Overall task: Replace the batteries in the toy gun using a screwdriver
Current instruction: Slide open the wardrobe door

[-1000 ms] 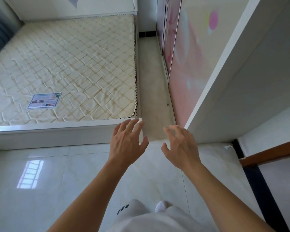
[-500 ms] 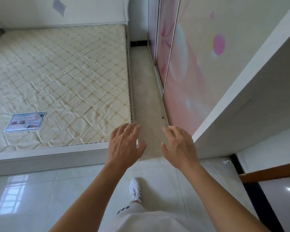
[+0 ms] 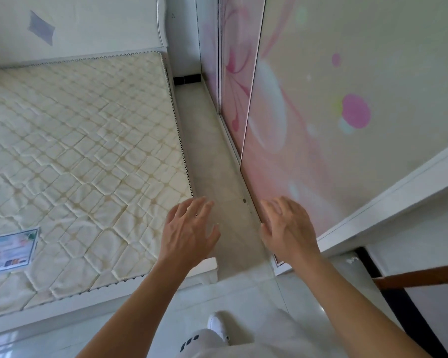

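bare left hand (image 3: 189, 233) and right hand (image 3: 287, 228) hover, fingers (image 3: 204, 206) spread.

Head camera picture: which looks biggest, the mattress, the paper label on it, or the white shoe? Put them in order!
1. mattress, by far the largest.
2. paper label on it.
3. white shoe, smallest, though the trouser leg hides part of it, so label versus shoe is unsure.
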### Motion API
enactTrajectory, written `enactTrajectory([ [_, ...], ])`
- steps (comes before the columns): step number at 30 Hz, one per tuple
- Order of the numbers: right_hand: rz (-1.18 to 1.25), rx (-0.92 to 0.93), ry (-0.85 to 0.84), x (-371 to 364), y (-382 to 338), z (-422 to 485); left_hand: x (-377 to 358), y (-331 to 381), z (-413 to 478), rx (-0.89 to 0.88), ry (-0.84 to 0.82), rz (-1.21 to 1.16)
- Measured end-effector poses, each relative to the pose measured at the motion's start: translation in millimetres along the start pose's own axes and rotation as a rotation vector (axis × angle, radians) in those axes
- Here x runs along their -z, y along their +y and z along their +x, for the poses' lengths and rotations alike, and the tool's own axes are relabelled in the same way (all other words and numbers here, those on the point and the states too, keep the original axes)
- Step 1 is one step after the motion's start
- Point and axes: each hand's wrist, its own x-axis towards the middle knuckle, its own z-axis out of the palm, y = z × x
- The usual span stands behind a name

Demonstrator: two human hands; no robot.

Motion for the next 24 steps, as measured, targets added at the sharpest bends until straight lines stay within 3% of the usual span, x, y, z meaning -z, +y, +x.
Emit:
enactTrajectory([
  [7,-0.061,-0.032,-0.010,-0.4,26.9,45.2,-14.8,3.0,59.1,-0.059,-0.025,-0.042],
  [15,-0.056,-0.022,0.102,20.4,70.5,115.2,-25.6,34.7,157.4,-0.125,0.011,-0.034],
  [24,-0.095,0.102,0.516,153.2,90.5,191.4,32.6,110.4,285.2,-0.386,0.306,-0.084],
])
